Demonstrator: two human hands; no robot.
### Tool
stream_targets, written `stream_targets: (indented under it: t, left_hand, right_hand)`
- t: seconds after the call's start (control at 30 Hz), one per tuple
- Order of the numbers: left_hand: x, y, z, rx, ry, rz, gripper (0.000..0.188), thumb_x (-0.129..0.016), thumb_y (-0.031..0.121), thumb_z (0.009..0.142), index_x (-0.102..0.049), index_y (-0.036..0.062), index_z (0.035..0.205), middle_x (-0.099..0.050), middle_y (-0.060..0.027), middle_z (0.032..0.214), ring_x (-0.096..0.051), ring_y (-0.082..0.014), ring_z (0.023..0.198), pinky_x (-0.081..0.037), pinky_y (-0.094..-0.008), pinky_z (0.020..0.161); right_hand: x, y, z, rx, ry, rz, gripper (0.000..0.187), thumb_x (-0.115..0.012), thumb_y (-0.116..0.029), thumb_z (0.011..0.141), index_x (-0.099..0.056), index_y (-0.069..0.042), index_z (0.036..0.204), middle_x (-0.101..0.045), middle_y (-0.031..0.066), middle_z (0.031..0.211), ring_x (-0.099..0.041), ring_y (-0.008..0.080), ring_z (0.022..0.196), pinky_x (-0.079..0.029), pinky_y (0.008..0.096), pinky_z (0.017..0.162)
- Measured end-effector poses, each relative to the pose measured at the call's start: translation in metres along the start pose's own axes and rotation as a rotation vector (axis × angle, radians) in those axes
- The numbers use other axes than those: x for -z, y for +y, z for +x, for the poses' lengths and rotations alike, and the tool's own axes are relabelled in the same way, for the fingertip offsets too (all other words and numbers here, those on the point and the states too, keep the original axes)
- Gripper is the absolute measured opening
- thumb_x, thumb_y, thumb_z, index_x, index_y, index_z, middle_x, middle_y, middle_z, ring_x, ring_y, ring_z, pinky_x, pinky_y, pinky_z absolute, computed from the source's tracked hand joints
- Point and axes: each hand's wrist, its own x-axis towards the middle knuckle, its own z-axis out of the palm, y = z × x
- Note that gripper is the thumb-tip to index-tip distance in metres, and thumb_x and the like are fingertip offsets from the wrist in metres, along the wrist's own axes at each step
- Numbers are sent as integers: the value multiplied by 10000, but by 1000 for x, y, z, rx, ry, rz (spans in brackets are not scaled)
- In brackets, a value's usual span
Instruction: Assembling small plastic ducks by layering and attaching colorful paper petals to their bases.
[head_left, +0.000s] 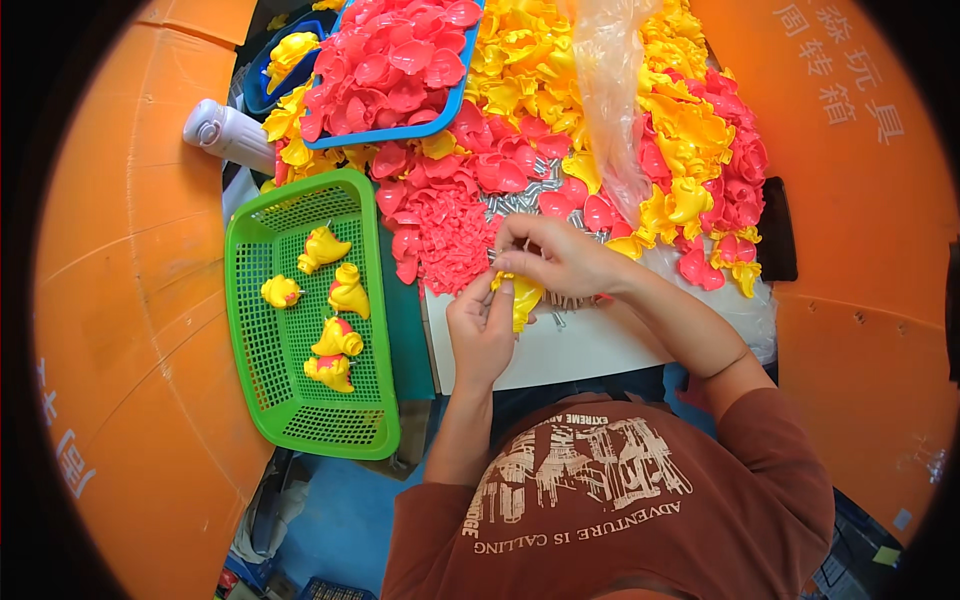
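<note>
My left hand point(480, 338) is closed on a yellow plastic toy part point(524, 305), held upright over the near edge of the white work surface. Close above it, my right hand point(562, 258) pinches at the part's top end. A small silver metal pin point(492, 256) shows at the right fingertips. Just left of the hands lies a heap of small red pieces point(450, 235). More metal pins point(530, 190) are scattered beyond the hands, partly under red rounded shells point(497, 172). The fingers hide much of the held part.
On the left, a green basket point(236, 300) holds several yellow-and-red toy figures point(340, 338). Behind it stand a white bottle point(228, 132) and a blue tray point(440, 122) of red shells. Yellow parts point(525, 60) and clear plastic film point(610, 110) fill the back. Orange panels point(850, 200) flank both sides.
</note>
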Motion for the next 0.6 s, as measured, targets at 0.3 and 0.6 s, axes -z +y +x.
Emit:
stream_targets:
  t: [0.3,0.6]
  left_hand:
    - [45,-1,-5,53,259,-146,200,-512,110,905,-573,-48,1012,-643,-109,790,-605,-135,562,-400,-200,408]
    - [41,-3,4,92,227,-260,202,-509,114,911,-567,-44,1022,-643,-114,814,-610,-151,569,-402,-211,404]
  right_hand:
    - [-25,34,50,-3,115,-234,227,-664,-108,771,-575,12,942,-612,99,785,-600,196,726,-480,308,660]
    - [-8,9,38,-35,151,-423,326,-636,-28,746,-578,17,1064,-622,152,816,-623,232,804,-491,320,693]
